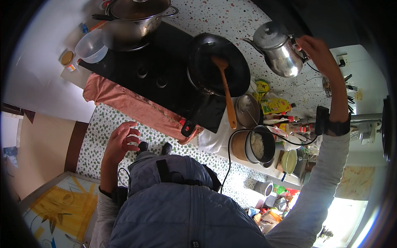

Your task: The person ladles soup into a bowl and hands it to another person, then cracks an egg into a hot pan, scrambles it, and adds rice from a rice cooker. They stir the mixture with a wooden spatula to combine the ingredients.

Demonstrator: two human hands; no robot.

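Note:
My right hand [316, 55] grips the handle of a shiny stainless steel kettle [282, 57] at the upper right. The lid is on, and the thin spout points left towards a black wok [198, 62]. Across the wok leans a wooden spatula [225, 83], its blade inside and its handle over the rim. The wok sits on the right side of a black glass cooktop [149, 77]. My left hand [121, 139] holds nothing; its fingers are apart and slightly curled, above the floor in front of the cooktop.
A lidded steel pot [152, 26] stands on the left burner beside a clear plastic container [91, 46]. A pink cloth [124, 105] hangs along the front edge. To the right are a metal bowl with a ladle [246, 107], a pot of rice [257, 147] and seasoning packets [274, 105].

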